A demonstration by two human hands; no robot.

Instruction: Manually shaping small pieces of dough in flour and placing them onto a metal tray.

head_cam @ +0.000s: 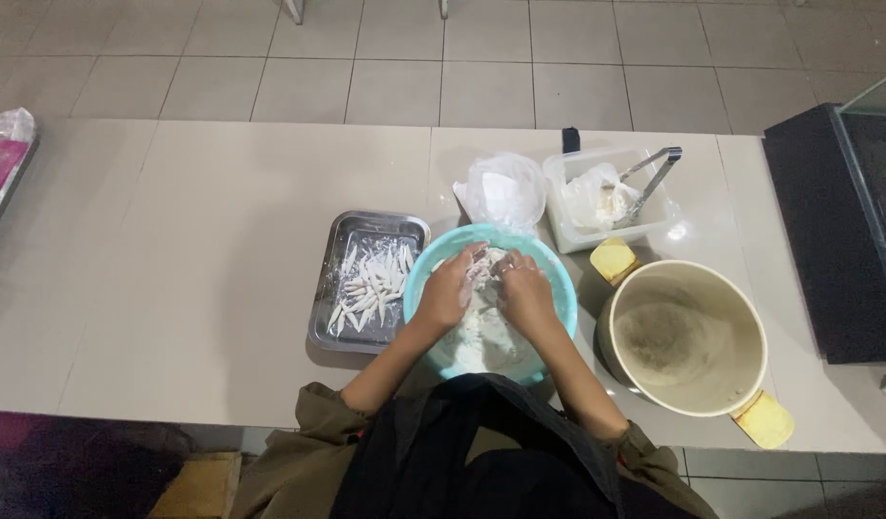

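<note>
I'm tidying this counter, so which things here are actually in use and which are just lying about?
In use:
left hand
right hand
teal bowl of flour
metal tray of coated pieces

Lying about:
beige pot
plastic tub with tongs
plastic bag

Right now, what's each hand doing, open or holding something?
Left hand: in the teal bowl, floury; grip cannot be told.
Right hand: same bowl, cannot be told.

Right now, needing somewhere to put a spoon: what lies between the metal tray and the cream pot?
Head view: the round turquoise bowl of flour, with both hands inside.
</note>
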